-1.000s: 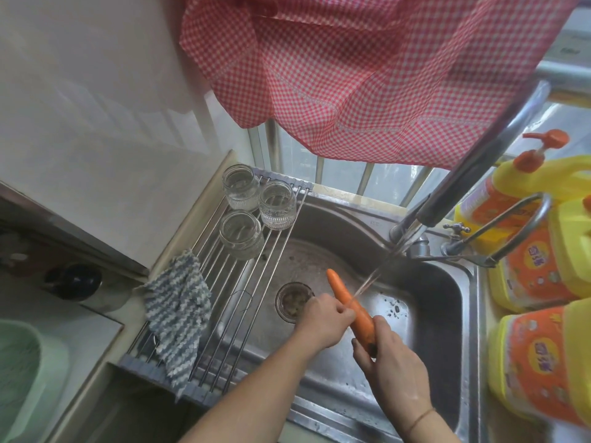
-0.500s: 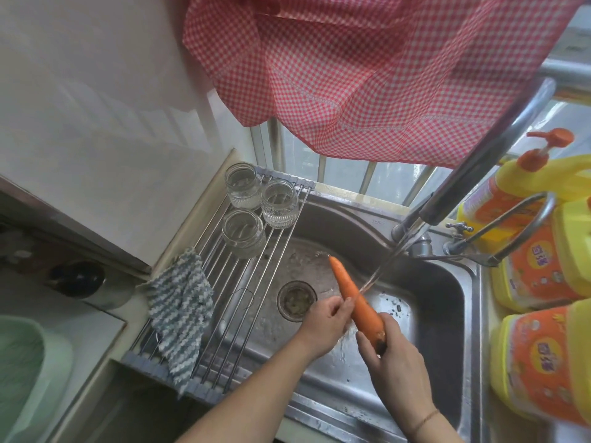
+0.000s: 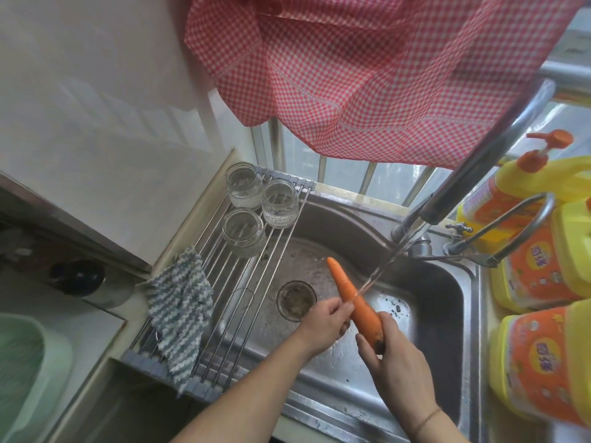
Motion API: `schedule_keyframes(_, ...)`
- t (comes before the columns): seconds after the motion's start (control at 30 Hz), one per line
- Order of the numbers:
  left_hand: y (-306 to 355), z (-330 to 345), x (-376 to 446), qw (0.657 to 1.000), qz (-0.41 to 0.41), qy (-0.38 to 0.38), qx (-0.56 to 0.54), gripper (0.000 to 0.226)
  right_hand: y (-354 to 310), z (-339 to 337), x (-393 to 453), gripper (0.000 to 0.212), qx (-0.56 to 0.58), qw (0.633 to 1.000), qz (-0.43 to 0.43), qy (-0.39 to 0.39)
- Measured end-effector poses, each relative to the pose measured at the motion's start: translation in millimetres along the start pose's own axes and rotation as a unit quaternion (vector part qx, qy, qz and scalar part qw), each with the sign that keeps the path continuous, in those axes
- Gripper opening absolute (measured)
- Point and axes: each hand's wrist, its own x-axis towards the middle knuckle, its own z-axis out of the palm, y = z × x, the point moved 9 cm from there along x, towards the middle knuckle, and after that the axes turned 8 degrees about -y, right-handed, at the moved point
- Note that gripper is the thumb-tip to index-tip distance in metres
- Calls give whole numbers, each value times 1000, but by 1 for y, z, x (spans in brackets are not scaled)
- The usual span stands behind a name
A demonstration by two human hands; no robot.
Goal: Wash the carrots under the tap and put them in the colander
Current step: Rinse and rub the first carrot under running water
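The right hand [image 3: 395, 356] is gripping the carrot [image 3: 353, 300] by its thick end, fingers curled round it, angling the tip up and away so the tap [image 3: 479, 161] stream is striking mid-length over the sink [image 3: 425, 302]. The left hand [image 3: 323, 324] is touching the carrot's side with curled fingers, probably rubbing it clean, though the contact is partly hidden. The green colander [image 3: 19, 362] is waiting on the surface at far left.

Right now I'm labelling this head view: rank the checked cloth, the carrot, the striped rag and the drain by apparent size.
1. checked cloth
2. striped rag
3. carrot
4. drain

The cloth hangs nearer the camera, so its lead is exaggerated.
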Motion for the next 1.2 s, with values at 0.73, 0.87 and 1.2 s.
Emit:
schedule_keyframes(0.73,17,-16,-7,981,57,91,159,26,3,3,2,35,-2,1000,-3,29)
schedule_keyframes(0.87,6,-15,-10,996,44,76,31,35,-3,2,2,33,-13,1000,-13,23)
schedule_keyframes(1.2,3,-14,-8,997,-2,50,59,30,-7,4,5,35,-91,993,-56,44)
